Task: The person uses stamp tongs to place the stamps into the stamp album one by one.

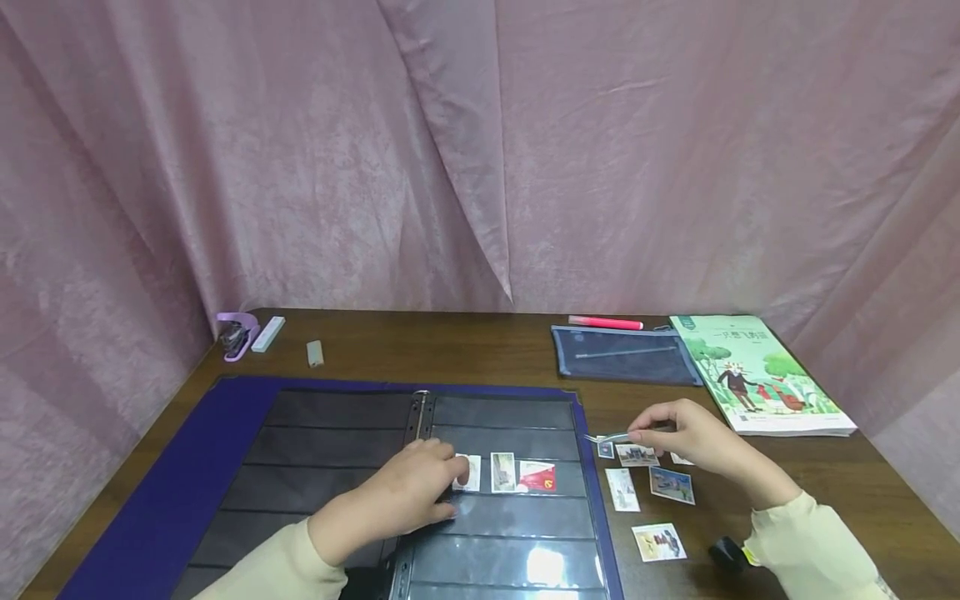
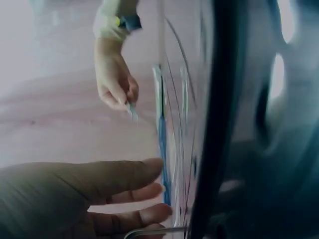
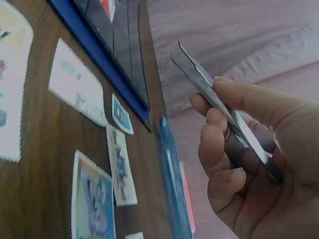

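Observation:
My right hand [image 1: 678, 437] pinches metal tweezers [image 3: 244, 130] between thumb and fingers, their two pointed tips standing apart with nothing between them. In the head view the tweezers are over the album's right edge, near a small stamp [image 1: 605, 450]. My left hand [image 1: 401, 492] rests over the open stamp album [image 1: 225, 450], near its centre rings. Its fingers partly cover a stamp [image 1: 474, 471] in a strip pocket; in the left wrist view the thumb and fingers are extended. A tall stamp [image 1: 502, 472] and a red-and-white stamp [image 1: 537, 477] sit in the same row.
Several loose stamps lie on the table right of the album, including a blue-edged one [image 1: 672, 485] and a pale one [image 1: 658, 542]. Behind are a mesh pouch [image 1: 622, 367], a red pen [image 1: 606, 322] and a green book [image 1: 757, 375]. A purple stapler [image 1: 238, 335] stands back left.

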`<action>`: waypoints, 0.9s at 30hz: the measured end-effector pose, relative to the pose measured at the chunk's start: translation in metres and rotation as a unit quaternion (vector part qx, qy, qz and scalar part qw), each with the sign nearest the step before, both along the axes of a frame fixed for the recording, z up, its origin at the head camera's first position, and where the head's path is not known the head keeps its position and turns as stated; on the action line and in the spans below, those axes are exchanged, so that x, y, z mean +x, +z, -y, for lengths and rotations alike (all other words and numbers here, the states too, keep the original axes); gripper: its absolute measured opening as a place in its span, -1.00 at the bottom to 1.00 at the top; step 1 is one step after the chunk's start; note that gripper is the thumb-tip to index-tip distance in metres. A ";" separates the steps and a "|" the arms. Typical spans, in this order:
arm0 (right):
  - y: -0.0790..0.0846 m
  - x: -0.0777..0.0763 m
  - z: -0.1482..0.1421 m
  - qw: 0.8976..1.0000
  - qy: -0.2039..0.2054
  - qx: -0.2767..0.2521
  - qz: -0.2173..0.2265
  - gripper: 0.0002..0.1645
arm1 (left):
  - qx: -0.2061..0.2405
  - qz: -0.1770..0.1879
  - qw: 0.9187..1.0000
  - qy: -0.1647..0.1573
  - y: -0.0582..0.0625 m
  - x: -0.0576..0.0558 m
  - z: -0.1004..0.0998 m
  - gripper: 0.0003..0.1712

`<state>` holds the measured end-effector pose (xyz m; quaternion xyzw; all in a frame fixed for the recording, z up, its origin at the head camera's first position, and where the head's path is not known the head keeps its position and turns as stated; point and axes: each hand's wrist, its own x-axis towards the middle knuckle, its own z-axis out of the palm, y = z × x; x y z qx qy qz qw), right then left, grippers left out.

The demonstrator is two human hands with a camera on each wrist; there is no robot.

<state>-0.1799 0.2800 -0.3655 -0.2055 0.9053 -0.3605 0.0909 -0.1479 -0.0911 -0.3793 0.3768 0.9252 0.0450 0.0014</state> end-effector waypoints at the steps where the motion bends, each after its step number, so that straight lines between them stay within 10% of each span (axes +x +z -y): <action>1: 0.000 0.002 -0.002 1.000 -0.005 -0.002 0.003 -0.77 | -0.004 0.003 1.000 0.003 0.000 0.002 0.000 -0.67; 27: -0.018 0.003 -0.018 0.986 -0.130 0.098 -0.025 -0.83 | 0.056 0.011 0.998 0.040 -0.016 0.016 0.009 -0.64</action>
